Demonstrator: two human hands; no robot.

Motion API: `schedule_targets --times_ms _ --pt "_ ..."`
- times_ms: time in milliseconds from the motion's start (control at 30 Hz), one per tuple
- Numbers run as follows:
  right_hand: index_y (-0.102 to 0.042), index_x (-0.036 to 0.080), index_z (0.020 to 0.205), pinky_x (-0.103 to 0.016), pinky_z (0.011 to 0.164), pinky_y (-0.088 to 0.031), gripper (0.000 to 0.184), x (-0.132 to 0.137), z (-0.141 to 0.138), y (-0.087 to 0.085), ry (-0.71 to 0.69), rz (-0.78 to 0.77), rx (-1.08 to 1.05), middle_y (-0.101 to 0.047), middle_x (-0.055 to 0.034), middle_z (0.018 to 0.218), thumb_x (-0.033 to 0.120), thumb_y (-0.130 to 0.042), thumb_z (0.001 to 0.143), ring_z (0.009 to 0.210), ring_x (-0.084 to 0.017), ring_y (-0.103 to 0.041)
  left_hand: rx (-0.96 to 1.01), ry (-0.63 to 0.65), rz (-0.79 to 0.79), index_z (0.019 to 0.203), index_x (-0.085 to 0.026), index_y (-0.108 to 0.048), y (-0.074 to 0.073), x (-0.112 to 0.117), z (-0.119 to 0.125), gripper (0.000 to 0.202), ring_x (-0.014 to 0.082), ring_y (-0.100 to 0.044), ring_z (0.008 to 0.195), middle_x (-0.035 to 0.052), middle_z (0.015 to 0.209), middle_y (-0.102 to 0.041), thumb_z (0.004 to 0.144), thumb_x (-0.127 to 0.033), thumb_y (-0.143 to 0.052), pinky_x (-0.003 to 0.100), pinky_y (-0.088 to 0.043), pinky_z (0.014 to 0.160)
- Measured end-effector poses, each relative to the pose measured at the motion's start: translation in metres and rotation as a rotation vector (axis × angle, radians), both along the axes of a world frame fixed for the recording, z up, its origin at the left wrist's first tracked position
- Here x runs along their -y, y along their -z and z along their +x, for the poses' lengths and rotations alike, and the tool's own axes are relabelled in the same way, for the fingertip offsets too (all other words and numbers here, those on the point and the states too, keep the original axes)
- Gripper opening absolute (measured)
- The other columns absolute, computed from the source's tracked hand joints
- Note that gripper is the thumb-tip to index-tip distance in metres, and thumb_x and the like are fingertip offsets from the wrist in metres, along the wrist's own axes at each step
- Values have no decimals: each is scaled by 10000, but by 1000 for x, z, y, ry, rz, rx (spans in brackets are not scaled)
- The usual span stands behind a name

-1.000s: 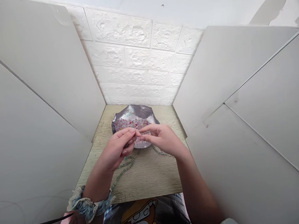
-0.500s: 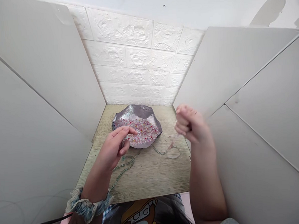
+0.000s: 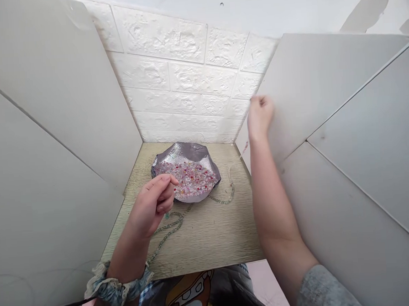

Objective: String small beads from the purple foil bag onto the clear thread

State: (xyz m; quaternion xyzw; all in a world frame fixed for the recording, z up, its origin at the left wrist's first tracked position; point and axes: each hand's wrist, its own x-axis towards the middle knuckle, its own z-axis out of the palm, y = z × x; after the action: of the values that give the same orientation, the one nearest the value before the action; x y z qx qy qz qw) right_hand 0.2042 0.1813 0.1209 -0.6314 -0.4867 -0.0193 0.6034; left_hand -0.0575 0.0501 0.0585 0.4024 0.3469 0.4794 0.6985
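My right hand (image 3: 260,116) is raised near the right panel, its fingers closed and a little blurred. From it a thin string of beads (image 3: 231,181) slants down to the table, pale pink higher up and greenish lower down. My left hand (image 3: 155,201) is closed in a pinch just in front of a silvery pouch-like holder (image 3: 190,152). What its fingers hold, if anything, is hidden. Loose pink, clear and red beads (image 3: 192,178) fill the front of the holder. Green beaded strands (image 3: 166,237) lie on the table beside my left wrist.
The small wooden table (image 3: 209,244) sits between a grey left panel (image 3: 52,124) and a grey right panel (image 3: 307,88). A white brick-patterned wall (image 3: 183,81) closes off the back. A frilled scrunchie (image 3: 118,285) is around my left forearm.
My right hand has risen and moved away toward the back wall, drawing the bead string up from the table. My left hand's fingers have curled in more and shifted slightly left.
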Motion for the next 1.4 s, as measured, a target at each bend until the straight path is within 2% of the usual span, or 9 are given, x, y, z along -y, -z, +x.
schedule_targets --times_ms 167,333,467,600,767,867,933,1000,1400 --pt "-494 133 892 -230 710 -345 322 -17 -5 69 101 -575 190 -564 -75 897 256 -201 841 824 -152 -504 -9 7 16 698 -151 -532 -1 1 -1 174 10 -178 342 -76 471 -187 760 -304 -476 129 -148 325" --pt "-541 106 912 -242 723 -344 278 -12 -9 118 30 -766 279 -586 -144 938 228 -304 832 852 -185 -519 -5 5 25 702 -153 -541 -1 2 -2 178 7 -192 349 -73 473 -197 771 -304 -476 132 -147 339" --pt "-569 57 884 -251 761 -343 243 -2 -13 130 -9 -853 364 -571 -182 966 159 -360 810 880 -185 -510 -43 40 2 723 -157 -549 3 2 -2 184 4 -201 356 -71 477 -220 776 -317 -477 141 -133 353" --pt "-580 26 865 -248 770 -351 211 8 -16 113 -34 -899 429 -557 -206 983 103 -403 780 895 -185 -511 -109 114 -40 726 -153 -539 8 2 -2 211 5 -212 363 -68 487 -246 773 -349 -476 149 -122 365" --pt "-606 86 860 -285 759 -373 299 37 -41 59 -81 -857 458 -596 -161 912 234 -347 831 885 -213 -531 -173 201 -66 697 -148 -510 10 3 -2 234 6 -199 366 -73 484 -236 776 -364 -466 149 -112 369" --pt "-593 166 952 -262 767 -387 379 68 -68 29 -686 -655 357 -609 -63 932 401 -317 839 873 -165 -533 -177 213 -69 698 -152 -500 10 3 -2 238 8 -169 367 -80 477 -196 780 -371 -457 148 -105 365" --pt "-580 206 1009 -238 740 -399 365 86 -82 20 -1132 -733 310 -607 -20 939 446 -446 769 849 -144 -535 -174 214 -64 691 -152 -491 10 4 -2 242 9 -163 368 -82 475 -186 782 -373 -453 146 -107 362" --pt "-622 188 905 -223 659 -401 335 98 -88 19 -1334 -804 270 -610 -9 798 447 -497 732 739 -124 -530 -177 214 -59 680 -149 -484 9 4 -3 247 8 -163 367 -83 472 -183 784 -372 -451 143 -111 361" --pt "-482 165 715 -186 502 -346 224 107 -71 10 -1461 -571 -493 -486 32 557 371 -454 798 532 -65 -460 -211 259 31 669 -146 -485 3 7 -2 250 19 -296 377 -68 475 -306 779 -368 -462 148 -206 374"
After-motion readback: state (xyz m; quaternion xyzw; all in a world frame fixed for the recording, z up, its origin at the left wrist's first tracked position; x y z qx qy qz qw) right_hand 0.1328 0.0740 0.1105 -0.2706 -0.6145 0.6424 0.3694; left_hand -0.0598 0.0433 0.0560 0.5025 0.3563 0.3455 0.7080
